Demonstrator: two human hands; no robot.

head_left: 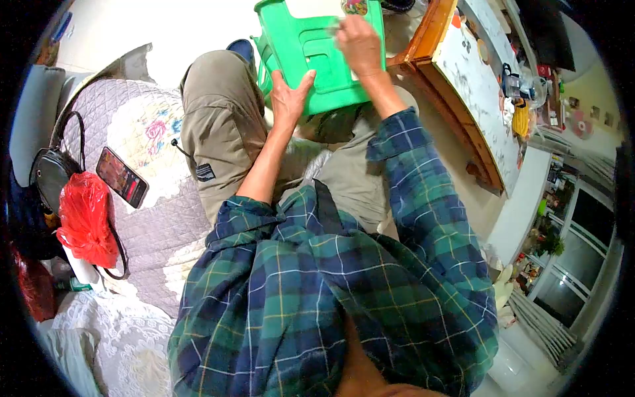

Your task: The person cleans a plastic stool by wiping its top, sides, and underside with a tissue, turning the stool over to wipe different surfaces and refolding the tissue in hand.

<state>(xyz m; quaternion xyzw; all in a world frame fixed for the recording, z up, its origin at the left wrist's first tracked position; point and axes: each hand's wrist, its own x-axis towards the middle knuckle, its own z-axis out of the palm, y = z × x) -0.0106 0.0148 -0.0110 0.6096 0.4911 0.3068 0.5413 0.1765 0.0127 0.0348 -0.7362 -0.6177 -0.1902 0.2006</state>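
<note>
1. Green plastic stool [317,61]: between the seated person's knees, at the top of the view, its far end cut off by the picture's edge.
2. Left hand [289,100]: clamped on the stool's near left part, thumb spread across the green surface, some fingers hidden.
3. Right hand [359,47]: over the stool's right side, farther from the person than the left hand and well apart from it. Its fingers are curled but blurred; I cannot tell whether they grip anything.
4. The stool's look: bright, smooth green, with stepped recessed lines on its broad face and a round multicoloured sticker [354,6] near the far right corner.
</note>
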